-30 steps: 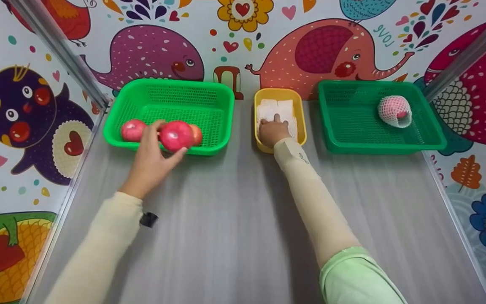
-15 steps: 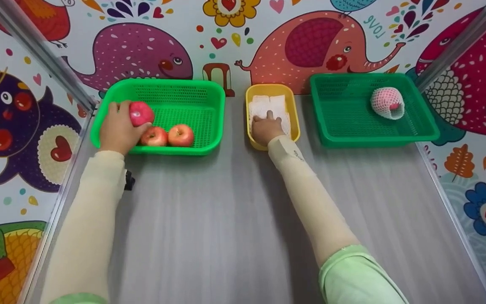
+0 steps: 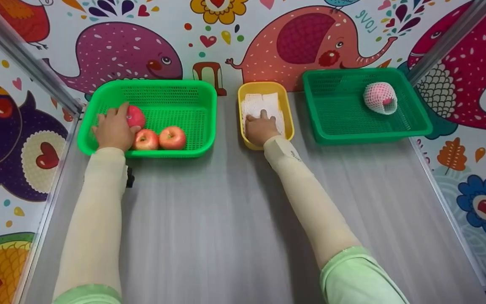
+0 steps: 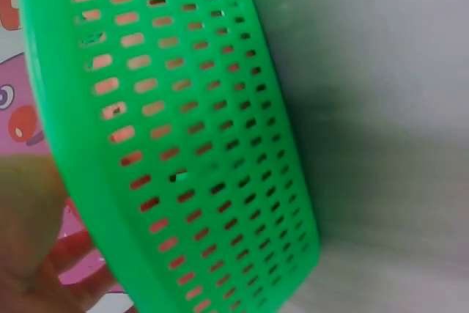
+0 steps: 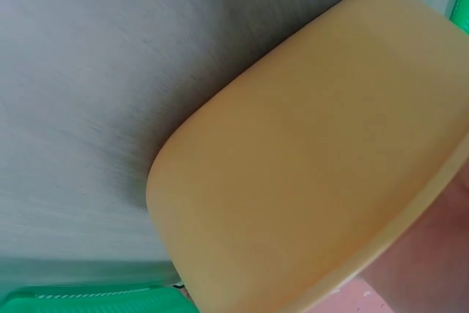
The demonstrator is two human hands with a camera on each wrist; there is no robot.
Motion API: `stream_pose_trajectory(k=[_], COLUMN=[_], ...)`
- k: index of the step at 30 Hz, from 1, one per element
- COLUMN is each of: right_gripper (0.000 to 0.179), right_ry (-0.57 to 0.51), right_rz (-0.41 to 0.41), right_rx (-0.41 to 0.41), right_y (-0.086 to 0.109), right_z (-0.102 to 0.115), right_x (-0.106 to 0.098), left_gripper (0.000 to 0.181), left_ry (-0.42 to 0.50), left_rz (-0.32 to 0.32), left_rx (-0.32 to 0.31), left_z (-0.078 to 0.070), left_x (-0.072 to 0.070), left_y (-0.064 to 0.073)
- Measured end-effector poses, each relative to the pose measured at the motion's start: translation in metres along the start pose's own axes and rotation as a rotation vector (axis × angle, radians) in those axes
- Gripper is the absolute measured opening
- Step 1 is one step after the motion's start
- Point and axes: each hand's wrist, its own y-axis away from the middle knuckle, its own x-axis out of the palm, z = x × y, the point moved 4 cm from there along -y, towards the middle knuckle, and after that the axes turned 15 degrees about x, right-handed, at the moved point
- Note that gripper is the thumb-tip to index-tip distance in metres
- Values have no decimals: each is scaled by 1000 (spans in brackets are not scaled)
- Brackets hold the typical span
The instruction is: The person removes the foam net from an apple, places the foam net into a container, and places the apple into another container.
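In the head view my left hand reaches into the left side of the bright green basket. Its thumb and index finger lie around a pinkish-red apple, partly covered by the hand. Two more apples, one nearer and one further right, sit by the front wall. The left wrist view shows mostly the slotted wall, with some fingers behind its rim. My right hand rests with relaxed fingers on flat, pale foam netting in the yellow box; its fingertips are hidden in the right wrist view.
At the right, a dark green basket holds a fruit wrapped in pink-and-white foam net. All the containers stand along the back wall on a grey table. Metal posts rise at the corners.
My left hand has moved left and into the basket from above its front rim, where it held a red apple. My right hand stays on the foam netting. The head view has shifted slightly.
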Motion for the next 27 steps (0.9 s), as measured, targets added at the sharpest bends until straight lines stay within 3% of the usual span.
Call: stream_pose_trajectory(k=[17, 27], right_gripper=[53, 53], right_ry=[-31, -37], right_rz=[8, 10], right_rx=[10, 9], right_y=[3, 0], right_z=[-6, -3], right_x=[0, 3], left_gripper=[71, 69], left_ry=[-36, -32], left_rz=[107, 198], left_rx=[53, 29], left_z=[-6, 5], left_x=[3, 9], left_y=[-20, -19])
